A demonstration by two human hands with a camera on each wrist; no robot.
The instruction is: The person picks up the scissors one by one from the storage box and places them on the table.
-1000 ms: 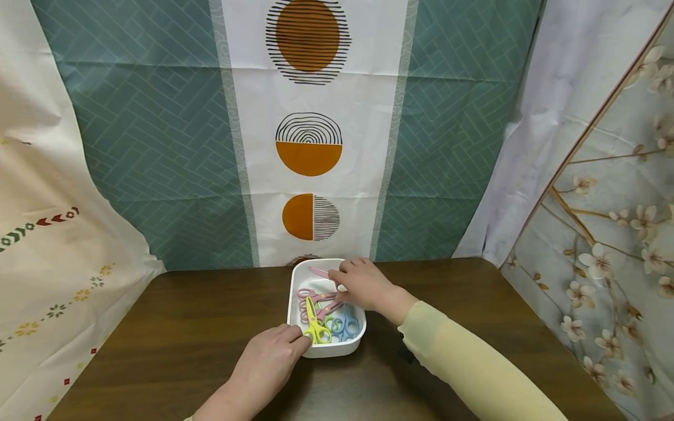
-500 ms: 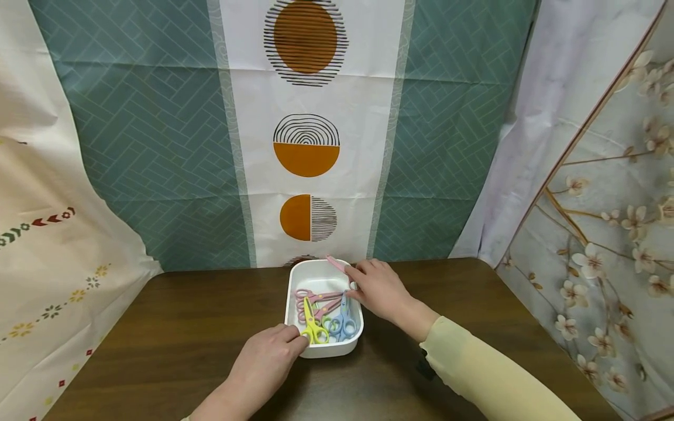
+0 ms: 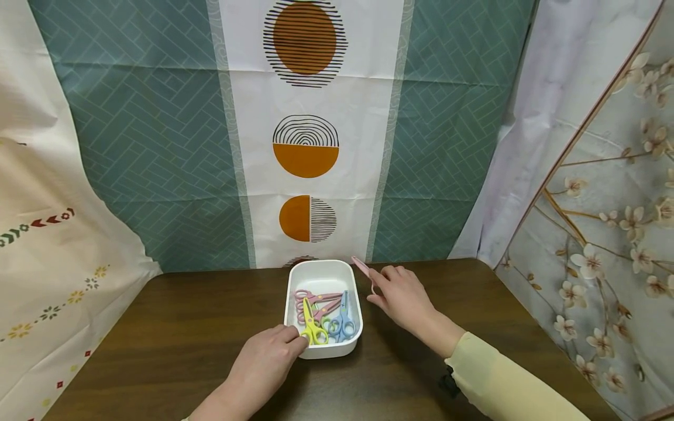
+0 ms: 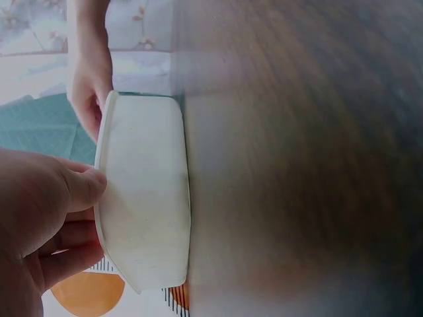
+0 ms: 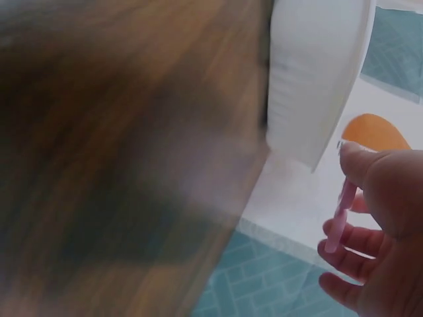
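A white plastic bin (image 3: 322, 277) sits on the table. My left hand (image 3: 270, 354) grips its near-left rim; in the left wrist view the thumb lies against the outer wall. My right hand (image 3: 404, 295) is just past the bin's right side, holding pink scissors (image 3: 360, 265) with the blades pointing away to the upper left. In the right wrist view the pink scissors (image 5: 338, 231) show between thumb and fingers. Inside the bin lie yellow scissors (image 3: 308, 318), blue scissors (image 3: 344, 316) and more pink scissors (image 3: 322, 297). A bit of green shows beneath them.
The dark brown wooden table (image 3: 210, 316) reaches back to a hanging green and white cloth (image 3: 174, 146). A cream cloth (image 3: 68, 263) hangs at the left, a flowered one (image 3: 595, 263) at the right. A small dark object (image 3: 449, 383) shows beneath the right sleeve.
My right hand has lifted the pink scissors out of the bin and carried them right, past its rim. Blue scissors now lie more upright inside. My left hand stays on the rim.
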